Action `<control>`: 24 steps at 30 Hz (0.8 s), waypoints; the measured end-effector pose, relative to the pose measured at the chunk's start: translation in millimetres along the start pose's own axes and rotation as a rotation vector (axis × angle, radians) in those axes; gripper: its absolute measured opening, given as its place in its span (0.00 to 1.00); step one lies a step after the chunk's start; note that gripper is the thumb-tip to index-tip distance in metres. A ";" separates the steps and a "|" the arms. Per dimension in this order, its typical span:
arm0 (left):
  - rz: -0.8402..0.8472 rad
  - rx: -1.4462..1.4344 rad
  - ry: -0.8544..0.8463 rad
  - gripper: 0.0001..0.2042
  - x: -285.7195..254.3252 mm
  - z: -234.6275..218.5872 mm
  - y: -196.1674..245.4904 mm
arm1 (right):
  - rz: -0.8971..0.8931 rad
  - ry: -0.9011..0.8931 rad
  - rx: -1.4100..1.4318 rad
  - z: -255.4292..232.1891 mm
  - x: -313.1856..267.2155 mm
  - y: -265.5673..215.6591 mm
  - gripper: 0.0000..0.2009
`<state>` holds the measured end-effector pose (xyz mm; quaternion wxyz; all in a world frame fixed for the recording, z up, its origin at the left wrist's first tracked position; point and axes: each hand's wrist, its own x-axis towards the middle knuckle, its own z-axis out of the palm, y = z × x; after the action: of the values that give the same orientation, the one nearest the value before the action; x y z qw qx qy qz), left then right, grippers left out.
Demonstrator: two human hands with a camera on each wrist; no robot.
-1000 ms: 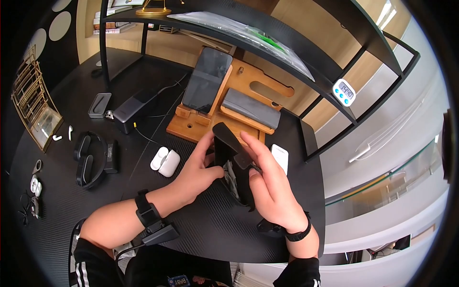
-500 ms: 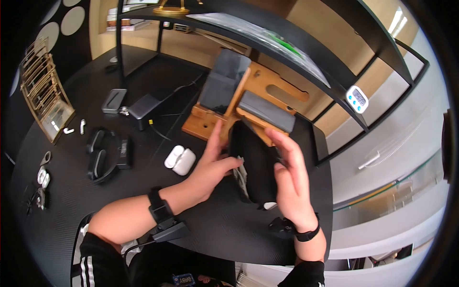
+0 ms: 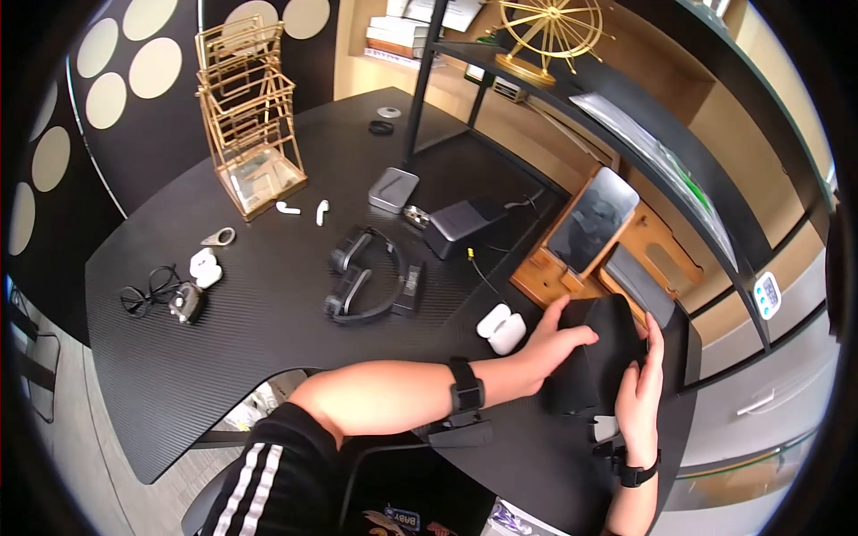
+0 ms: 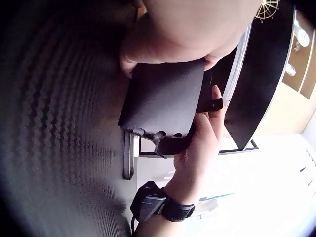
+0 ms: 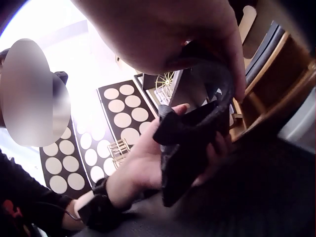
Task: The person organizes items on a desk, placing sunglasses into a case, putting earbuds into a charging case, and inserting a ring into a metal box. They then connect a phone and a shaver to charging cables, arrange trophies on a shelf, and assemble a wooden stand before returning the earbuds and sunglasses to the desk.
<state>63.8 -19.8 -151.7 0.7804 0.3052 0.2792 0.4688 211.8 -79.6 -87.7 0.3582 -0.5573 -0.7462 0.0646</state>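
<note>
A soft black case is held between both hands over the right part of the desk. My left hand grips its left side, thumb lying across the near face and fingers behind. On the other side, my right hand holds the right edge. In the right wrist view the case gapes, with a curved flap bent up under the right hand. From the left wrist, its smooth outer face shows, and a small black tab lies at the right hand's fingers. The inside is mostly hidden.
A wooden stand holding a phone is just behind the case. White earbud case, black headset, power bank and gold wire rack stand to the left. A black shelf overhangs the back right.
The head view has swung left, so the hands now appear farther right. The black case has turned from its open inside to its smooth outer face; both hands still hold it.
</note>
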 end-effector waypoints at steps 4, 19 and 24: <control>-0.016 0.096 0.043 0.44 -4.2 1.4 4.8 | -0.017 0.022 -0.093 7.9 -0.1 6.4 0.34; 0.058 0.022 0.052 0.39 -5.0 4.0 2.2 | -0.115 -0.074 -0.258 12.6 -0.3 -8.8 0.24; 0.026 0.053 0.056 0.39 -4.5 3.2 4.3 | -0.097 -0.100 -0.237 10.8 -1.3 -9.0 0.25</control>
<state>61.9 -23.0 -145.8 0.7577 0.3160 0.3093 0.4799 198.4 -80.8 -91.8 0.2548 -0.5553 -0.7915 -0.0136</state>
